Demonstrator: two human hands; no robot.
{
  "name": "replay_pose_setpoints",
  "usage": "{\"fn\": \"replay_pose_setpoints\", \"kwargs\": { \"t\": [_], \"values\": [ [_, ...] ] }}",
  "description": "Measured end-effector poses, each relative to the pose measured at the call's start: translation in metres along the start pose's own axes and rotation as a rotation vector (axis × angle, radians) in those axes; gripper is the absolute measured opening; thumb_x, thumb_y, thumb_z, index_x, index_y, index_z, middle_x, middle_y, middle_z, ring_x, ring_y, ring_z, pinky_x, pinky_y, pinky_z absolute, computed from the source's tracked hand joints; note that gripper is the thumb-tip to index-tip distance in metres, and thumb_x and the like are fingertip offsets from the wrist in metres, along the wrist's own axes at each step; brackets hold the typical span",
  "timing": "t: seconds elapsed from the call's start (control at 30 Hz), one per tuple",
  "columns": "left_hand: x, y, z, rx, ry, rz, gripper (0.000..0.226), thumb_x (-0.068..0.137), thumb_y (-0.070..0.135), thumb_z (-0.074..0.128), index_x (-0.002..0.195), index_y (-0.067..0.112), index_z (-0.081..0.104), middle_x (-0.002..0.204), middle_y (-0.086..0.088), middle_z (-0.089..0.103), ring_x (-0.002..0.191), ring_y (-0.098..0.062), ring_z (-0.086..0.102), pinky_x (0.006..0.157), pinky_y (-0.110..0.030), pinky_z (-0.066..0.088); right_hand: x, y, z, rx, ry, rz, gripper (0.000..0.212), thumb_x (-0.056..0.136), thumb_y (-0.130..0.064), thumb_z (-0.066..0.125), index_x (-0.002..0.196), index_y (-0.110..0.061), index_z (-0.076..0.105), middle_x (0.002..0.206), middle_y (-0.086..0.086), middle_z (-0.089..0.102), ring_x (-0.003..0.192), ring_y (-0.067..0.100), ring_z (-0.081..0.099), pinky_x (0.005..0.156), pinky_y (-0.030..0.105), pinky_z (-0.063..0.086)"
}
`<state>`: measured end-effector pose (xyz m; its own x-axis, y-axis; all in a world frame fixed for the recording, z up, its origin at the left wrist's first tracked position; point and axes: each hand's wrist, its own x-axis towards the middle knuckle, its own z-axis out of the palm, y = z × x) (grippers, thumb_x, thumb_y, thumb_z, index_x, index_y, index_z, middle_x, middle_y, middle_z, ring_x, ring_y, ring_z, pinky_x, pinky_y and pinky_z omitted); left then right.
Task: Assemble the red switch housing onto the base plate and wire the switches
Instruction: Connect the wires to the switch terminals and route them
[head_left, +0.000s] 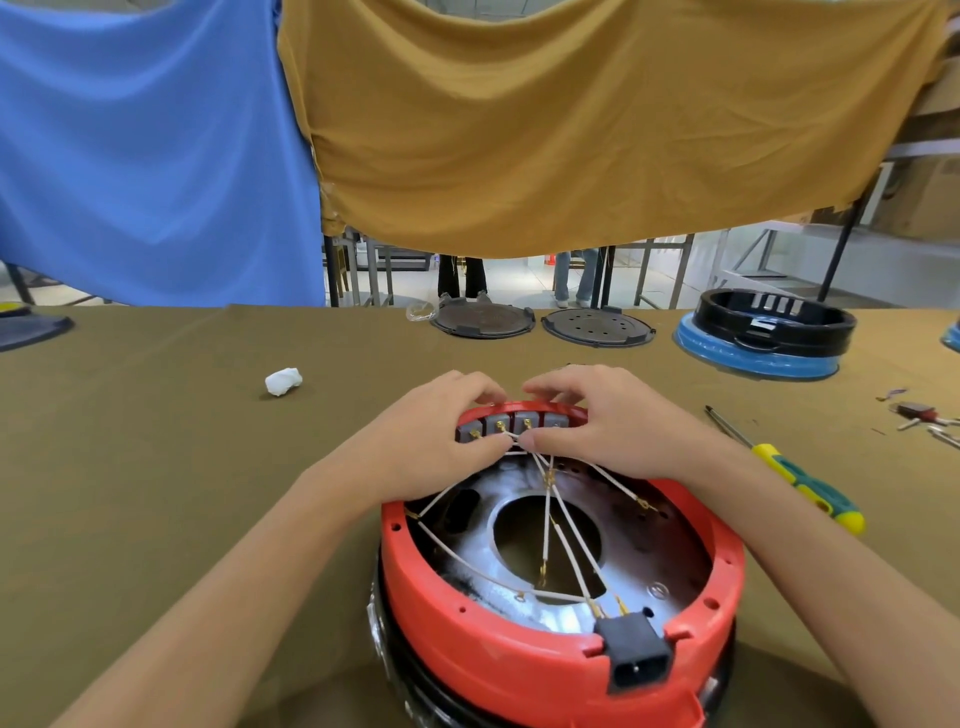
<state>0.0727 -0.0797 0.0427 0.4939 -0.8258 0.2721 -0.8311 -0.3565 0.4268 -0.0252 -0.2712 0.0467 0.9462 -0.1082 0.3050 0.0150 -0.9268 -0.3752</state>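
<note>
The round red switch housing (498, 649) sits upside down in front of me on a metal base plate (524, 499) with a large centre hole. A row of grey switches (511, 423) with brass terminals lines its far rim. White wires (550, 525) fan from the switches across the plate to a black power socket (636, 657) at the near rim. My left hand (441, 436) and my right hand (608, 421) both grip the far rim, fingers curled over the top, thumbs pressing at the wires below the switches.
A yellow-and-green screwdriver (795, 473) lies to the right, with small parts (919, 415) beyond it. A white wad (283, 381) lies at the left. Two dark round plates (483, 319) (597, 327) and a black-and-blue housing (769, 332) stand at the table's far edge.
</note>
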Motion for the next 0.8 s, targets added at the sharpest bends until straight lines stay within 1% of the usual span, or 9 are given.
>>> {"fn": "replay_pose_setpoints", "kwargs": {
  "t": [0.07,0.17,0.27,0.37,0.47,0.6,0.67,0.73,0.8],
  "values": [
    [0.0,-0.001,0.0,-0.005,0.001,-0.048,0.04,0.094,0.039,0.062,0.132,0.027,0.055,0.124,0.012,0.061,0.11,-0.006,0.057,0.095,-0.025,0.045,0.0,-0.001,0.001,-0.018,-0.013,-0.024,0.036,0.084,-0.048,0.071,0.116,-0.032,0.069,0.101,-0.017,0.066,0.087,-0.001,0.06,0.074,0.021,0.042],
    [0.002,0.001,-0.001,-0.019,-0.003,-0.059,0.037,0.094,0.038,0.063,0.129,0.026,0.058,0.121,0.01,0.064,0.107,-0.007,0.06,0.095,-0.029,0.048,0.0,-0.002,0.0,-0.025,-0.014,-0.021,0.027,0.084,-0.047,0.07,0.108,-0.035,0.072,0.088,-0.019,0.066,0.08,-0.003,0.059,0.069,0.023,0.046],
    [0.002,0.001,-0.003,-0.023,-0.019,-0.066,0.033,0.094,0.037,0.063,0.126,0.027,0.06,0.117,0.009,0.065,0.103,-0.008,0.061,0.093,-0.032,0.049,0.001,-0.004,0.0,-0.047,-0.027,-0.021,0.026,0.086,-0.048,0.067,0.106,-0.033,0.072,0.088,-0.014,0.067,0.08,0.003,0.061,0.074,0.032,0.052],
    [0.003,0.001,-0.003,-0.017,-0.032,-0.073,0.032,0.095,0.037,0.062,0.125,0.028,0.059,0.115,0.01,0.065,0.101,-0.008,0.061,0.092,-0.034,0.05,0.001,-0.007,0.0,-0.087,-0.043,-0.031,0.026,0.088,-0.049,0.064,0.106,-0.031,0.072,0.087,-0.009,0.066,0.081,0.012,0.061,0.077,0.04,0.052],
    [0.002,0.001,-0.002,-0.013,-0.03,-0.069,0.033,0.096,0.037,0.061,0.127,0.029,0.058,0.117,0.011,0.065,0.102,-0.006,0.061,0.093,-0.032,0.05,-0.001,-0.005,-0.001,-0.045,-0.037,-0.022,0.028,0.089,-0.046,0.066,0.111,-0.031,0.072,0.094,-0.01,0.069,0.086,0.011,0.062,0.082,0.036,0.051],
    [-0.002,0.0,-0.006,-0.053,-0.027,-0.051,0.033,0.093,0.038,0.064,0.125,0.035,0.055,0.109,0.015,0.066,0.097,-0.001,0.063,0.091,-0.03,0.051,-0.006,-0.003,-0.007,0.118,0.027,0.033,0.042,0.088,-0.04,0.069,0.128,-0.029,0.063,0.117,-0.012,0.066,0.105,0.004,0.061,0.093,0.025,0.049],
    [-0.003,-0.002,-0.01,-0.036,-0.027,-0.059,0.031,0.09,0.038,0.066,0.12,0.04,0.055,0.102,0.018,0.066,0.087,0.002,0.063,0.084,-0.028,0.052,-0.008,0.0,-0.014,0.152,0.091,0.046,0.034,0.088,-0.034,0.07,0.121,-0.029,0.066,0.114,-0.014,0.066,0.104,0.001,0.061,0.09,0.02,0.049],
    [-0.005,-0.004,-0.013,0.012,-0.02,-0.076,0.027,0.088,0.039,0.065,0.113,0.043,0.056,0.098,0.017,0.066,0.081,0.002,0.062,0.078,-0.028,0.053,-0.011,0.002,-0.02,0.162,0.143,0.058,0.019,0.086,-0.03,0.071,0.106,-0.029,0.07,0.102,-0.016,0.068,0.095,-0.003,0.061,0.081,0.013,0.047],
    [-0.006,-0.004,-0.013,0.06,-0.002,-0.067,0.028,0.088,0.038,0.064,0.114,0.042,0.053,0.104,0.015,0.063,0.086,-0.002,0.061,0.081,-0.03,0.052,-0.011,0.0,-0.021,0.169,0.15,0.06,0.007,0.085,-0.028,0.072,0.092,-0.029,0.072,0.09,-0.013,0.07,0.085,-0.001,0.062,0.074,0.014,0.048]
  ]
}}
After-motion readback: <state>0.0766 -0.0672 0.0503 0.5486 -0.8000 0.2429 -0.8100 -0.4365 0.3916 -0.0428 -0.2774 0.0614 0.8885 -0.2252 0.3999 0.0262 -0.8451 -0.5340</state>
